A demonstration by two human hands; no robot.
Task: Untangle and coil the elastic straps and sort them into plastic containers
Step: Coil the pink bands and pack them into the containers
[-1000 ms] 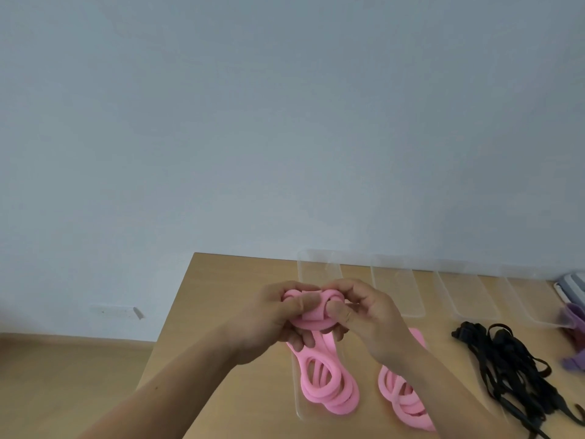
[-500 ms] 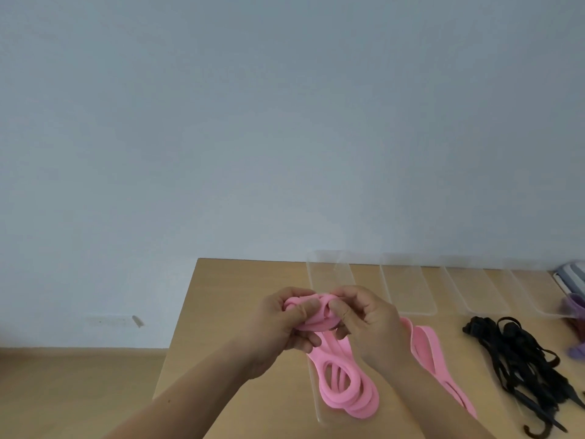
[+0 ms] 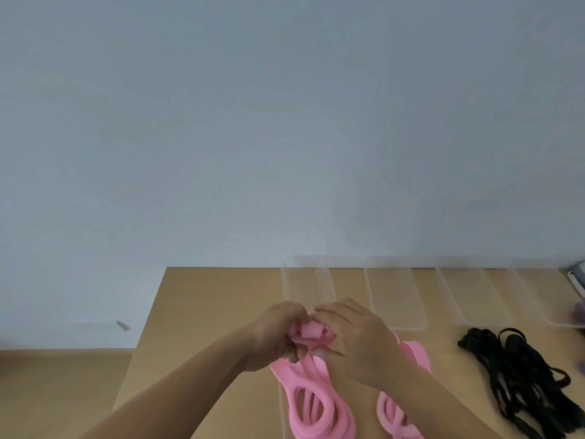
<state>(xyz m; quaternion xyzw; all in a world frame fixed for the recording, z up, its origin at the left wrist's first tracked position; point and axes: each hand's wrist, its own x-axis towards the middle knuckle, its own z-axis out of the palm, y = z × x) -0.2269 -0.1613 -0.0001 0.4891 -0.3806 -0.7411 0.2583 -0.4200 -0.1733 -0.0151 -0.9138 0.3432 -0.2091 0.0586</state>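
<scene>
A pink elastic strap (image 3: pixel 311 335) is bunched between both hands above the wooden table (image 3: pixel 205 312). My left hand (image 3: pixel 273 339) grips its knotted top from the left, and my right hand (image 3: pixel 354 340) grips it from the right, fingers curled over it. Below the hands the pink strap's coiled loops (image 3: pixel 316 407) hang into a clear plastic container (image 3: pixel 282 416) at the table's front. A second pink coil (image 3: pixel 395 416) lies to the right, partly hidden by my right forearm. A tangle of black straps (image 3: pixel 525 378) lies further right.
Several clear plastic containers (image 3: pixel 394 293) stand in a row along the table's back edge against the pale wall. A purple item (image 3: pixel 580 310) and a white object (image 3: pixel 577 277) show at the far right edge. The table's left edge drops to a wooden floor (image 3: pixel 63 391).
Both hands have lowered toward the table with the pink strap and closed more tightly over its top. The view has shifted slightly left.
</scene>
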